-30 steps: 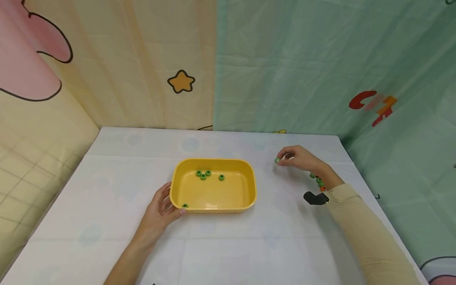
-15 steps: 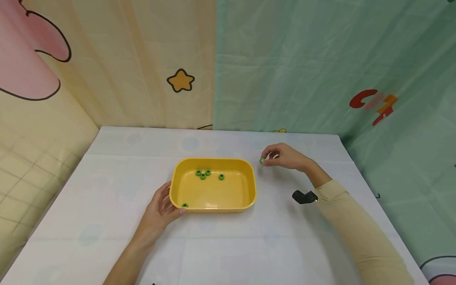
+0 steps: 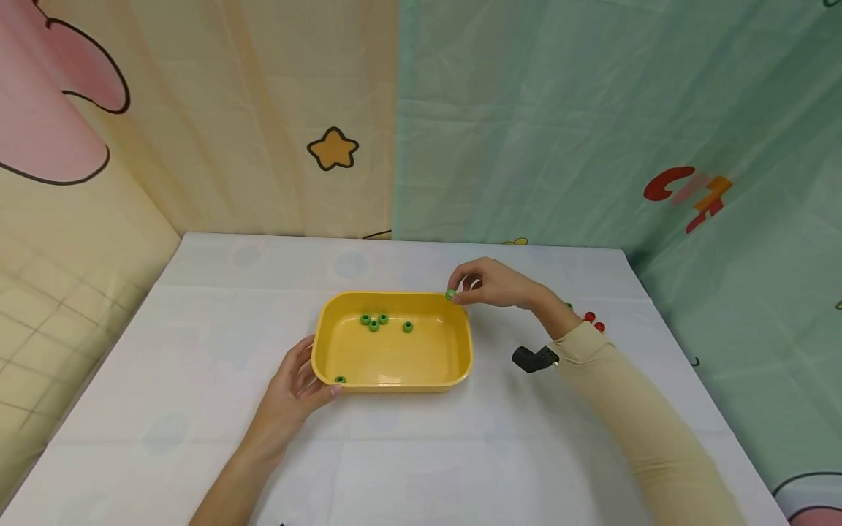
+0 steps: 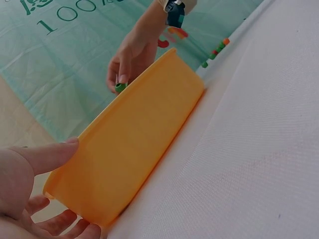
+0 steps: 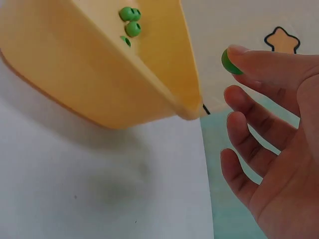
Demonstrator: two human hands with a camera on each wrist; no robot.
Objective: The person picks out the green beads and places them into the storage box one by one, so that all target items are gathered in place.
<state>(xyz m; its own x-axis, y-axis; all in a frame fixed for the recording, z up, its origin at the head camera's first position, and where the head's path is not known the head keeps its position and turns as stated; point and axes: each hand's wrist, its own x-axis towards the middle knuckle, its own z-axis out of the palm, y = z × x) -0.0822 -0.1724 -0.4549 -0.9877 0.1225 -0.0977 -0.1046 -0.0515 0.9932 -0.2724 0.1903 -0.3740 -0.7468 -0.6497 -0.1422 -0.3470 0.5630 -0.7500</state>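
Note:
A yellow tray stands on the white-covered table, with several green beads lying inside. My left hand holds the tray's near left corner, thumb over the rim and fingers along the side. In the head view my right hand is at the tray's far right corner, pinching a green bead between thumb and index finger. The right wrist view shows that bead at the fingertips, with the other fingers loosely bent. From the left wrist view, the right hand appears beyond the tray's rim.
Red beads lie on the table to the right, partly hidden by the right forearm. The left wrist view shows green, red and orange beads in a row there. A black wrist camera hangs at the right sleeve. Printed curtains surround the table.
My right hand has moved left with the green bead, from over the table to the tray's far right corner. The left hand and the tray have stayed in place.

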